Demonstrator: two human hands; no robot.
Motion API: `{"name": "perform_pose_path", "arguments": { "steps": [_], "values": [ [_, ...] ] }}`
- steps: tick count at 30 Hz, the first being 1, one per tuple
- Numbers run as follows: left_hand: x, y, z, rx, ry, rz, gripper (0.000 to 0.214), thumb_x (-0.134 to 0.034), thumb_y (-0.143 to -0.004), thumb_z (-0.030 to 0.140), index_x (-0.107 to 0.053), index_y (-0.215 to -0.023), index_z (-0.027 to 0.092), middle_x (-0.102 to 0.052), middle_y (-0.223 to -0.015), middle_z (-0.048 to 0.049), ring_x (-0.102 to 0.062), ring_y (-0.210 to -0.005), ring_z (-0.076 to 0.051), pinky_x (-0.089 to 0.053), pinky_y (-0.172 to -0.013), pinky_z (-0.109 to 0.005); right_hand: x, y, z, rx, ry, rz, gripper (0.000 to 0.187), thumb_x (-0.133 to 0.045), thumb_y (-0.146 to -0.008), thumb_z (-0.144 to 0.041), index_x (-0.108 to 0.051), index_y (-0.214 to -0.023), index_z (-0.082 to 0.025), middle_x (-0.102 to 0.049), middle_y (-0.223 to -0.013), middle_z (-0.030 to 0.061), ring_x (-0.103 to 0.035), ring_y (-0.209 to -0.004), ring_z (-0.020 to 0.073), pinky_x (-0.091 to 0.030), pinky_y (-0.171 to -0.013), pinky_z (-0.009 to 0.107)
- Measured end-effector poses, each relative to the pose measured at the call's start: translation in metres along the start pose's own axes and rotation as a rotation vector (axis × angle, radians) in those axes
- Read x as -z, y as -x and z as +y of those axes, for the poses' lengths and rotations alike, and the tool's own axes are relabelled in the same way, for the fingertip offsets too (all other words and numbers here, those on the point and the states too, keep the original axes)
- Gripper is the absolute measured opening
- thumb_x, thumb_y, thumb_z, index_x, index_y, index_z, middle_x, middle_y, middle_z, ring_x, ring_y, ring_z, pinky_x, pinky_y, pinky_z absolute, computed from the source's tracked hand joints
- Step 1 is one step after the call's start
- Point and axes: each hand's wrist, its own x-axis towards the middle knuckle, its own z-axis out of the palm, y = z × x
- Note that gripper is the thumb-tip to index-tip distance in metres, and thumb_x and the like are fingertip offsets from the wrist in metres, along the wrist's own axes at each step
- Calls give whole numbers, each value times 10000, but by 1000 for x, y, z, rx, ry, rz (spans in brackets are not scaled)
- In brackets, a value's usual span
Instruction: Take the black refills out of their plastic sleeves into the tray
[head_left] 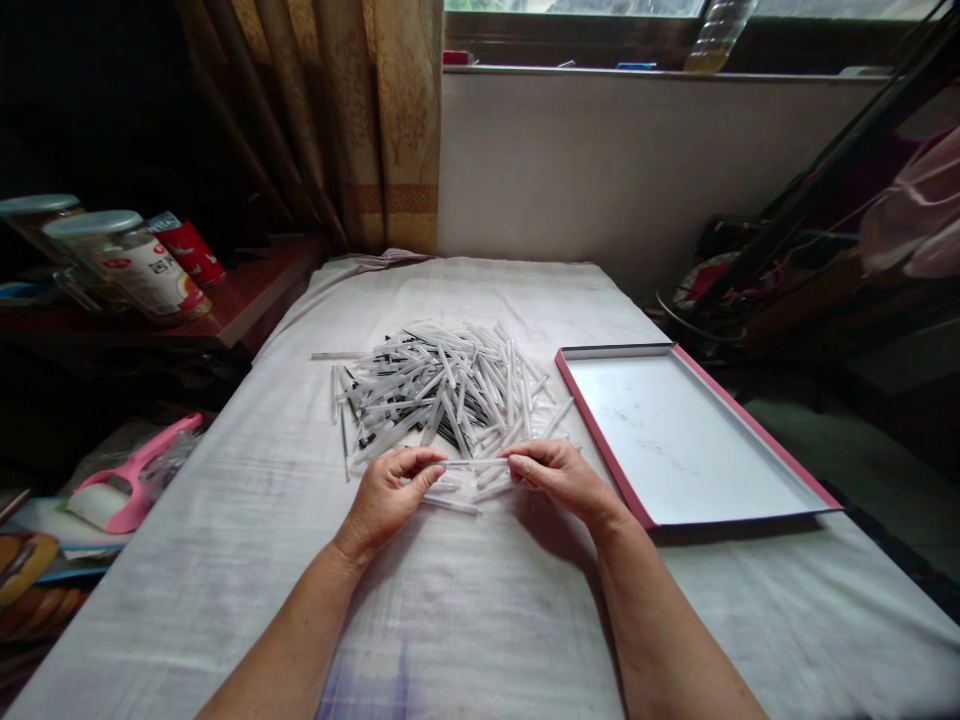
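Between my two hands a thin clear plastic tube [474, 463] is held level, a little above the cloth. My left hand [394, 490] pinches its left end with thumb and forefinger. At its right end my right hand [559, 475] does the same. Just beyond lies a loose pile of clear tubes [442, 385] mixed with thin black sticks [456, 425]. A few tubes lie under and near my fingers, one of them a clear tube [451, 506] below the left hand. Whether anything sits inside the held tube I cannot tell.
A shallow box lid [712, 440] with pink sides and a white inside lies at the right of the cloth-covered table [480, 610]. Jars [139, 270] stand on a brown side table at left. Below them is a pink-handled item [139, 490]. A curtain and wall close off the back.
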Motion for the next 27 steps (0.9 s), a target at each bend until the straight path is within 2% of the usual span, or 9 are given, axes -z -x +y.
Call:
{"name": "perform_pose_path", "arguments": {
  "steps": [10, 13, 16, 20, 24, 27],
  "values": [
    [-4, -1, -3, 38, 18, 27, 187, -687, -729, 305, -765, -831, 170, -758, -823, -72, -693, -762, -209, -545, -711, -291, -5, -2, -2, 27, 7, 20, 329, -654, -754, -480, -738, -763, -162, -622, -562, 0, -507, -529, 116, -414, -548, 250],
    [-7, -3, -2, 64, 78, -21, 220, -679, -743, 345, -745, -845, 161, -735, -786, -61, -674, -725, -189, -529, -670, -273, -5, -2, -4, 31, 20, 50, 335, -648, -759, -493, -715, -716, -167, -611, -555, -5, -495, -523, 111, -403, -531, 239],
    [-8, -6, -1, 114, 174, -70, 309, -692, -741, 403, -711, -926, 157, -701, -762, -36, -655, -687, -160, -518, -634, -255, -4, -2, -6, 20, 13, 64, 357, -660, -750, -517, -705, -710, -165, -601, -544, -12, -473, -494, 98, -379, -486, 220],
    [-3, -10, 0, 179, 273, -32, 538, -764, -661, 477, -639, -1082, 167, -692, -778, -23, -650, -667, -147, -492, -544, -218, -2, -1, -5, 35, -65, 106, 373, -666, -750, -522, -723, -784, -155, -622, -577, -4, -487, -495, 93, -394, -483, 215],
    [3, -13, -1, 208, 280, 36, 499, -764, -637, 563, -670, -916, 160, -714, -810, -52, -664, -665, -159, -478, -488, -207, -1, -2, -3, 28, -115, 109, 323, -685, -740, -449, -736, -875, -160, -684, -675, 24, -546, -547, 107, -444, -522, 228],
    [4, -13, -1, 196, 270, 53, 517, -764, -616, 600, -680, -867, 156, -724, -795, -60, -672, -654, -169, -479, -475, -209, -5, 2, -6, 17, -20, 81, 240, -679, -738, -351, -740, -872, -161, -713, -727, 37, -595, -609, 128, -472, -562, 237]
  ]
}}
